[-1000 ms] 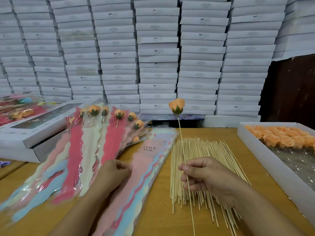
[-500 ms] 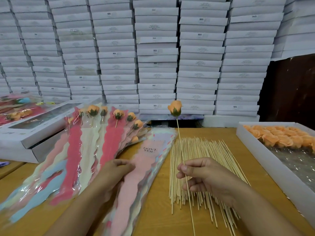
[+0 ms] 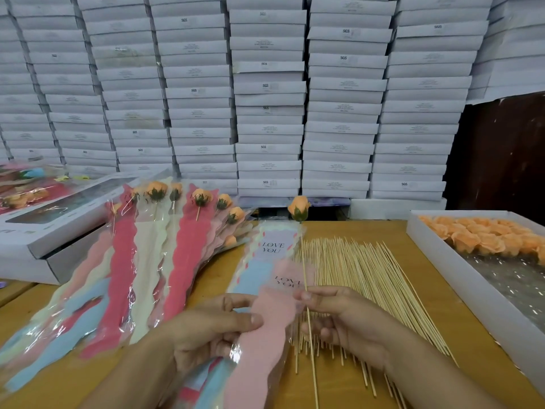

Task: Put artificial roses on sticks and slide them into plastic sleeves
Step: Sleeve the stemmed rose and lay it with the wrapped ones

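My right hand pinches a thin wooden stick that stands nearly upright, with an orange rose on its top end. Beside it, my left hand grips a pink plastic sleeve printed "LOVE YOU", lifted off the stack of empty sleeves. The sleeve's edge touches the stick near my right fingers. A spread of bare sticks lies on the wooden table under my right hand.
Several filled sleeves with roses fan out at the left. A white tray of loose orange roses stands at the right. An open white box sits at far left. Stacked white boxes wall the back.
My left hand has picked a pink sleeve off the stack and brought it right, up against the stick. My right hand with the rose stick has stayed nearly still.
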